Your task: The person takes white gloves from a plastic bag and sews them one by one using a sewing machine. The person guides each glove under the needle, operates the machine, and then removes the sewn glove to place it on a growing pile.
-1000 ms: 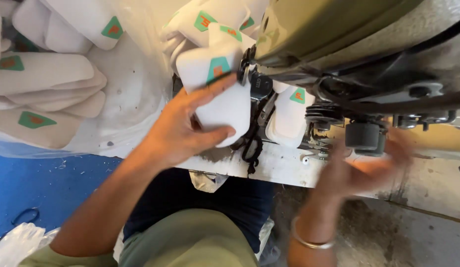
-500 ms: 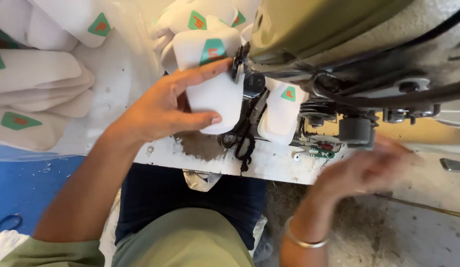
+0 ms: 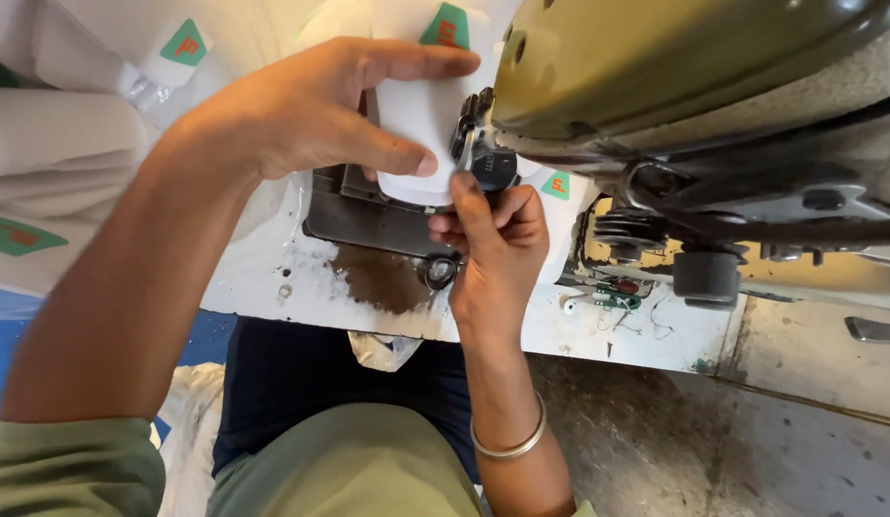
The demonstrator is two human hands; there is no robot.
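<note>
Under the sewing machine [image 3: 655,67], left hand [image 3: 301,115] grips the white piece [image 3: 416,144] tight; right hand [image 3: 497,249] pinches near the needle. Best keep it flat, fingers clear.

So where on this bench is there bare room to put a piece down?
Free: the white table strip between the dark plate and its near edge. Crowded: both hands at the white piece under the machine head; stacked pieces left.

A worn white worktable [image 3: 655,335] with rust stains stands over a grey concrete floor [image 3: 732,450] and blue flooring [image 3: 0,345], daylit.
</note>
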